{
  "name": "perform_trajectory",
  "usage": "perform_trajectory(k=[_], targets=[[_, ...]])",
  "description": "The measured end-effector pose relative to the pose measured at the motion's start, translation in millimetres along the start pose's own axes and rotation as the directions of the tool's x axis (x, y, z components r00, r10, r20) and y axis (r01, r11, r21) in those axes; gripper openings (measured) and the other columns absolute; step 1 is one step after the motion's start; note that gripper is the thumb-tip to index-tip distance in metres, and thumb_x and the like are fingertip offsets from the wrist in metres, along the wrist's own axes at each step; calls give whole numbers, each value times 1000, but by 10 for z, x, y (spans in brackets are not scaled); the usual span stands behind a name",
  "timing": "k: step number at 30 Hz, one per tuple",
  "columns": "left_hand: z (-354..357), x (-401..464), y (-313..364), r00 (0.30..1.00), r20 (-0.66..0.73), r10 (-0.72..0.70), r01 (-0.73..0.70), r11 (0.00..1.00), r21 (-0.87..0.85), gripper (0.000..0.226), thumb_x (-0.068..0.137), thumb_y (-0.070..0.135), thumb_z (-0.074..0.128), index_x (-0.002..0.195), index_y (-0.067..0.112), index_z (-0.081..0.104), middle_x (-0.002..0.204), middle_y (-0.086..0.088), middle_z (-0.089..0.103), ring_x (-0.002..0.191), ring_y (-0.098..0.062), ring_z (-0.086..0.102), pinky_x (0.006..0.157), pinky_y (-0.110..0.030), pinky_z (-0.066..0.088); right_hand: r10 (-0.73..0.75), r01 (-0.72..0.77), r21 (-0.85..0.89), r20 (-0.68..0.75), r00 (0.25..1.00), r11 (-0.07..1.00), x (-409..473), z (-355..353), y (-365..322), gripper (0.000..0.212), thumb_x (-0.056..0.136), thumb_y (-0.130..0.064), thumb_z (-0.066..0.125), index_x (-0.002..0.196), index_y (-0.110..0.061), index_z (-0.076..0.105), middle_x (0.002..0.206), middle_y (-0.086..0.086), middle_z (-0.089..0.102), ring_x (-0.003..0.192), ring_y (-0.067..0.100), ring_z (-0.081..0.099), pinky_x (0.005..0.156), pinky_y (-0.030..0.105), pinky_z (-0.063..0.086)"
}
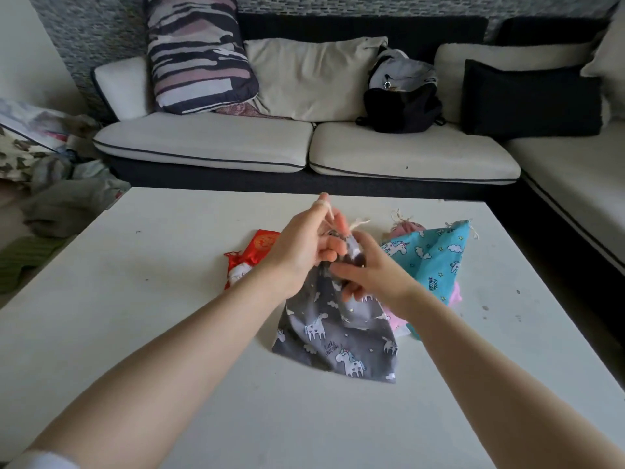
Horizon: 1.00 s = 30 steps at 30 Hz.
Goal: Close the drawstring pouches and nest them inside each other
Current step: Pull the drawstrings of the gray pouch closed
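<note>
A grey unicorn-print pouch point(338, 340) lies on the white table point(169, 333), its gathered neck lifted off the surface. My left hand point(301, 248) pinches the pale drawstring, which loops over a raised finger. My right hand point(368, 269) grips the bunched neck of the grey pouch. A teal unicorn pouch point(429, 255) lies just right of my right hand, with its neck drawn to a point. A pink pouch point(455, 294) peeks out under it, and another small pink pouch point(406, 228) sits behind. A red satin pouch point(253, 252) lies left of my left hand.
A sofa point(304, 147) with cream cushions stands beyond the table's far edge, bearing a black backpack point(402, 99) and pillows. Clothes are piled on the floor point(67, 198) at the left. The table's bare surface stretches to the left and front.
</note>
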<state>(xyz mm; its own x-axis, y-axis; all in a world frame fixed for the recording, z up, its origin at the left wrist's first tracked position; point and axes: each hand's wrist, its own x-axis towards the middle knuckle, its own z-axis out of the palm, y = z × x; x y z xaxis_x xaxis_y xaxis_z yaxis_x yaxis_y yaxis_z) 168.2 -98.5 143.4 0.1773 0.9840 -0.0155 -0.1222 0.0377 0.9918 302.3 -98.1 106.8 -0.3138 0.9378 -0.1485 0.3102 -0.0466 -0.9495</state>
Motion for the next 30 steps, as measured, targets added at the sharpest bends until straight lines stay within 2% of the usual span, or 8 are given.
perform_trajectory(k=[2,6,10,14,18,23,27,30], targets=[[112,-31,18,995,77,69,-71,997,29,41,99,31,31,68,16,54,66,2,60,51,-10,51,52,-21,35,-25,-14,-277,-137,990,961,33,42,-2,9,89,-10,51,96,-7,54,65,2,64,46,19,63,43,26,46],[201,13,-30,986,-71,150,-143,984,102,16,97,13,39,101,22,52,105,8,57,69,-9,65,64,-20,45,48,-101,-98,-435,899,990,127,-229,-51,17,94,-11,44,81,-9,55,66,8,62,38,16,61,38,23,47],[131,59,-305,995,-93,-25,44,975,217,19,97,16,39,114,18,48,114,7,51,80,-14,65,76,-27,48,-32,-71,-132,-648,761,989,284,-562,59,21,88,-17,55,106,-10,48,96,14,63,75,28,64,63,32,52],[28,122,-812,960,-131,-247,279,878,390,18,95,32,44,109,23,51,114,5,55,101,-20,61,91,-33,45,23,-185,-211,-598,801,960,350,-599,332,64,85,-18,61,138,-7,26,144,13,27,112,28,47,91,32,40],[-115,130,-1126,921,-134,-365,380,771,511,32,96,31,42,123,19,55,133,2,52,123,-19,48,104,-25,33,-81,-142,-643,-304,949,753,325,-488,753,51,92,-1,37,140,-16,38,154,6,18,132,28,36,105,36,35],[-95,147,-1347,876,-86,-474,449,740,501,39,98,18,39,136,10,44,144,-6,42,130,-18,40,101,-19,29,110,18,-841,91,990,540,417,-288,1178,41,97,-27,34,138,-27,40,153,-4,27,140,17,26,116,43,17],[19,209,-1542,869,24,-494,426,773,471,36,99,8,34,134,2,42,137,-12,46,109,-9,40,63,7,32,318,-41,-938,75,945,343,443,-316,1437,53,97,-47,25,146,-29,19,156,-6,16,143,18,16,116,49,7],[10,290,-1563,869,43,-493,422,783,457,35,98,6,35,132,0,44,122,-7,50,106,-10,40,58,5,36,353,-90,-947,26,935,308,525,-372,1406,47,95,-41,32,139,-26,35,145,2,38,132,26,38,108,48,28]])
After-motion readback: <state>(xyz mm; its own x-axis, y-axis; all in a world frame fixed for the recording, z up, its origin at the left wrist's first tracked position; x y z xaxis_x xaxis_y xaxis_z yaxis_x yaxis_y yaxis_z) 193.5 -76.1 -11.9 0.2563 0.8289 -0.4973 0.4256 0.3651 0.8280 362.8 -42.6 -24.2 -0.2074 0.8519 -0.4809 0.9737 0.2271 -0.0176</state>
